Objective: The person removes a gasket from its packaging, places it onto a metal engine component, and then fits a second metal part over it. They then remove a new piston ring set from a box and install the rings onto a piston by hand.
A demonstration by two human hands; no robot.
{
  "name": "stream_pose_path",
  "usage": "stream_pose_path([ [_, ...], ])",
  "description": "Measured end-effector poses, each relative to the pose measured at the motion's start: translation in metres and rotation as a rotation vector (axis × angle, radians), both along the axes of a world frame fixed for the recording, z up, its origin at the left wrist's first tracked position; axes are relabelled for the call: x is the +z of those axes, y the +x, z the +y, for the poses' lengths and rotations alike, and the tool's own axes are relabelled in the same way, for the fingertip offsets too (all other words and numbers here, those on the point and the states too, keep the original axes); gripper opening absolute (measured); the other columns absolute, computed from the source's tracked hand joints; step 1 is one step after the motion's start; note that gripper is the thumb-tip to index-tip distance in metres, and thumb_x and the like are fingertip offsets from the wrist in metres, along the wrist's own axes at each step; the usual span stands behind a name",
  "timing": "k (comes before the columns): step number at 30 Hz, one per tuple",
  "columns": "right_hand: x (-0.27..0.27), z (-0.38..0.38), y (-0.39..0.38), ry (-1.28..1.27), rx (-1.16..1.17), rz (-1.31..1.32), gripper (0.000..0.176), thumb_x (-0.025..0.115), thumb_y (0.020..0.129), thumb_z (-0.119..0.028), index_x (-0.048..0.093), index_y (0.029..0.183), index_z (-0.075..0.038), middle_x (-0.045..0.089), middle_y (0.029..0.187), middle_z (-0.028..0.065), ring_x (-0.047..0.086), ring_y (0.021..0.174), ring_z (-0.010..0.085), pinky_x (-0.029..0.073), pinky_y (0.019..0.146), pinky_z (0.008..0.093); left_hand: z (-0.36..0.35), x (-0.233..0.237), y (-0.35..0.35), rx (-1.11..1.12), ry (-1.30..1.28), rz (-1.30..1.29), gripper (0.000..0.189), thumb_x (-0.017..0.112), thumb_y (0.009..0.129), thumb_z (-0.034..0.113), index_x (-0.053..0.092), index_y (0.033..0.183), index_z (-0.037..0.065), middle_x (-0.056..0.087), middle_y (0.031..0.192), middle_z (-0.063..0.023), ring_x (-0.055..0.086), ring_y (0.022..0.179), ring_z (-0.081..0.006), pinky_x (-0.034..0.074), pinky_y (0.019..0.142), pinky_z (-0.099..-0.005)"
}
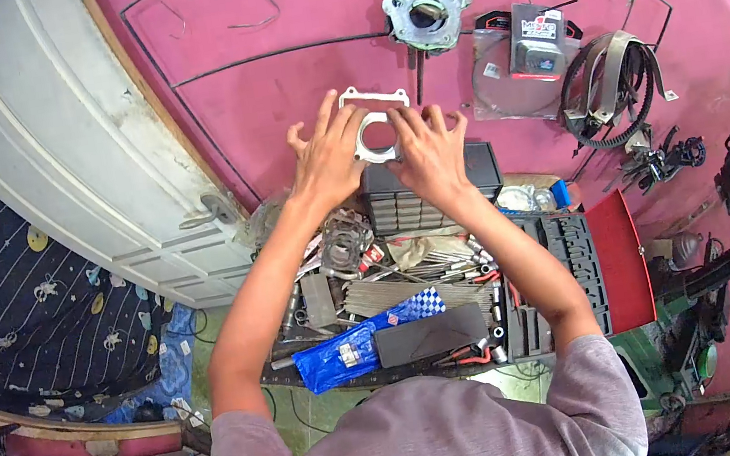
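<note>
My left hand (329, 160) and my right hand (431, 150) are raised in front of the pink wall, above the workbench. Between them they hold a flat, pale metal plate (376, 97) with a large round opening and small corner holes. Fingers of each hand are closed on its left and right edges. Behind and below the hands is a dark cabinet of small drawers (481, 167). A cluster of similar flat plates (425, 13) hangs on the wall rack, up and to the right of the held plate.
Tools, a blue packet (326, 361) and a dark flat box (431, 335) crowd the bench. An open red toolbox (620, 261) stands right. Packaged parts (535, 40) and belts (606, 88) hang on the wall. A white door (77, 129) is left; green machinery (650, 365) is right.
</note>
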State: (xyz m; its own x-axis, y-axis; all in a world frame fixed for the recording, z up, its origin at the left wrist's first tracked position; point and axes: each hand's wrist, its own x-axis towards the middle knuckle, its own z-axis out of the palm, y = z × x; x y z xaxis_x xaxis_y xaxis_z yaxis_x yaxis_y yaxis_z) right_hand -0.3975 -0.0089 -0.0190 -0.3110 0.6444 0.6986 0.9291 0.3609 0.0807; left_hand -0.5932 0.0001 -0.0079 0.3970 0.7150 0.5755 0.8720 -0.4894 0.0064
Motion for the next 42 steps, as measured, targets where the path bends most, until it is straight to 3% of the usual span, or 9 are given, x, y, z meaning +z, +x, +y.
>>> stream_pose_path([
  [2,0.019,0.003,0.011,0.067,-0.004,0.015,0.083,0.09,0.063,-0.035,0.059,0.137,-0.013,0.062,0.131,0.0013,0.053,0.118,0.0272,0.035,0.103,0.0557,0.005,0.018,0.009,-0.004,0.102,0.015,0.077,0.087,0.073,0.024,0.054,0.142,0.019,0.052,0.144,-0.001,0.027,0.153,-0.0228,0.026,0.103,-0.0621],
  [10,0.08,0.007,0.052,0.259,-0.009,0.012,0.08,0.089,0.061,-0.031,0.061,0.135,-0.015,0.063,0.13,-0.0008,0.055,0.117,0.0238,0.034,0.105,0.0506,0.018,0.079,0.042,-0.072,0.32,0.046,0.076,0.088,0.073,0.034,0.056,0.141,0.02,0.052,0.141,0.003,0.029,0.152,-0.0199,0.025,0.103,-0.0608],
  [12,0.094,0.009,0.062,0.295,0.021,0.023,0.077,0.087,0.065,-0.03,0.062,0.135,-0.011,0.062,0.131,0.0024,0.054,0.119,0.0264,0.034,0.105,0.0579,0.02,0.098,0.051,-0.065,0.34,0.069,0.076,0.087,0.073,0.033,0.056,0.141,0.021,0.052,0.142,0.003,0.029,0.152,-0.0194,0.025,0.103,-0.0609],
  [23,0.167,0.028,0.098,0.546,-0.106,-0.004,0.068,0.084,0.069,-0.025,0.063,0.133,-0.017,0.065,0.131,-0.0011,0.055,0.124,0.0279,0.029,0.109,0.0682,0.041,0.183,0.092,-0.077,0.64,0.128,0.076,0.087,0.071,0.036,0.058,0.14,0.023,0.054,0.142,0.0041,0.035,0.149,-0.0193,0.027,0.099,-0.0614],
  [31,0.179,0.044,0.11,0.524,-0.105,0.014,0.071,0.084,0.068,-0.024,0.061,0.135,-0.017,0.063,0.134,-0.0014,0.055,0.126,0.0286,0.031,0.108,0.071,0.05,0.199,0.104,-0.057,0.686,0.18,0.074,0.085,0.072,0.035,0.058,0.139,0.021,0.055,0.14,0.0034,0.038,0.146,-0.0205,0.026,0.097,-0.0613],
  [40,0.167,0.05,0.103,0.443,-0.067,0.008,0.075,0.087,0.068,-0.028,0.061,0.137,-0.017,0.063,0.134,-0.0003,0.053,0.128,0.0275,0.031,0.108,0.0728,0.055,0.184,0.098,-0.029,0.595,0.174,0.073,0.085,0.072,0.033,0.058,0.138,0.019,0.056,0.14,0.003,0.038,0.146,-0.0201,0.028,0.097,-0.0614],
  [42,0.165,0.051,0.1,0.386,-0.074,0.014,0.077,0.089,0.069,-0.032,0.059,0.139,-0.021,0.062,0.137,-0.0019,0.054,0.128,0.0282,0.029,0.111,0.0682,0.055,0.18,0.096,-0.001,0.564,0.193,0.073,0.085,0.073,0.037,0.058,0.138,0.019,0.055,0.142,0.0034,0.036,0.148,-0.0195,0.028,0.1,-0.0623],
])
